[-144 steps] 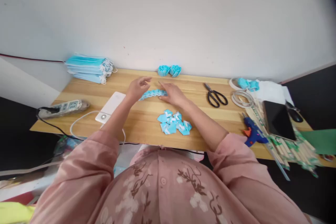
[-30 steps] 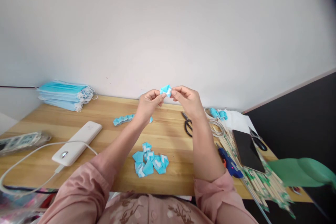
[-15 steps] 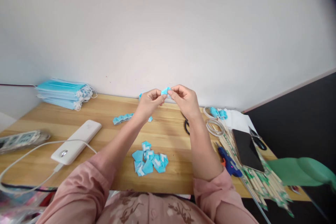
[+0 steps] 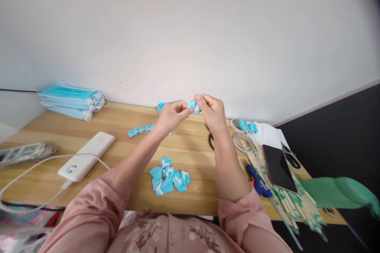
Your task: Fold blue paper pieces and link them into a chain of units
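Your left hand has a small blue folded piece pinched thumb-to-finger, up above the back of the wooden table. Right hand is at the piece's other edge, fingers curled, though I can't tell if it's actually gripping. You've got a loose pile of blue folded pieces nearer your body, and a blue folded strip past your left forearm.

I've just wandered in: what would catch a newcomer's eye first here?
Probably the small folded blue piece in the middle, held up in the left hand with the right hand against it. Next comes the stack of blue masks at the table's back left, then the cluster of folded blue pieces near its front edge, below the hands in the picture.
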{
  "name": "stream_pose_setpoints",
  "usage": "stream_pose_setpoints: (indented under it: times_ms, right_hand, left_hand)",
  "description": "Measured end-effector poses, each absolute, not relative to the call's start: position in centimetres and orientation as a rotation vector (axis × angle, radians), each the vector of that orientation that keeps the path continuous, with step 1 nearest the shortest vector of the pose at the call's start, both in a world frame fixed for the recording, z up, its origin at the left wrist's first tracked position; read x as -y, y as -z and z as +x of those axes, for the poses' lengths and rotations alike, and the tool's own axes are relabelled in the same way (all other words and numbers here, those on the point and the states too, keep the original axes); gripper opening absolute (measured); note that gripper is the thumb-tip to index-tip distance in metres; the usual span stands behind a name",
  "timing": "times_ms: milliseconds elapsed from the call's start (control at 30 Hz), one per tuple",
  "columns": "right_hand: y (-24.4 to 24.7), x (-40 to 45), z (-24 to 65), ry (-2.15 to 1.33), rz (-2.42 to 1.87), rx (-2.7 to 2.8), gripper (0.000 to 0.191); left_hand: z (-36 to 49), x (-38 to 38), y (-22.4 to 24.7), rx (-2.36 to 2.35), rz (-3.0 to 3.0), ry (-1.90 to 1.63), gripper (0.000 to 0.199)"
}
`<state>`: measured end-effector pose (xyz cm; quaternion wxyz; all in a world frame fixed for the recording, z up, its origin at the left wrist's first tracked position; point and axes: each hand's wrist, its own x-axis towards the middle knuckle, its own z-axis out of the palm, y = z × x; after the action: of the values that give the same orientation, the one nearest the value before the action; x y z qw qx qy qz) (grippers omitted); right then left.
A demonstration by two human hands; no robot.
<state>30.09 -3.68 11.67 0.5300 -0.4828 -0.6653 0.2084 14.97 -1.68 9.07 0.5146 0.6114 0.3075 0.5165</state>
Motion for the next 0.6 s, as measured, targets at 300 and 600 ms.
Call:
stream_pose_setpoints:
  times_ms: [300, 600]
  right_hand:
    - [-10.9, 3.0, 30.3, -0.690, -1.039, 1.547, 0.029]
    - [-11.2, 3.5, 29.5, -0.596, -1.089, 1.550, 0.033]
  left_hand:
    - [14.5, 1.2, -9.3, -0.732, 1.371, -1.328, 0.027]
    - [14.4, 1.1, -9.2, -0.727, 1.351, -1.334, 0.022]
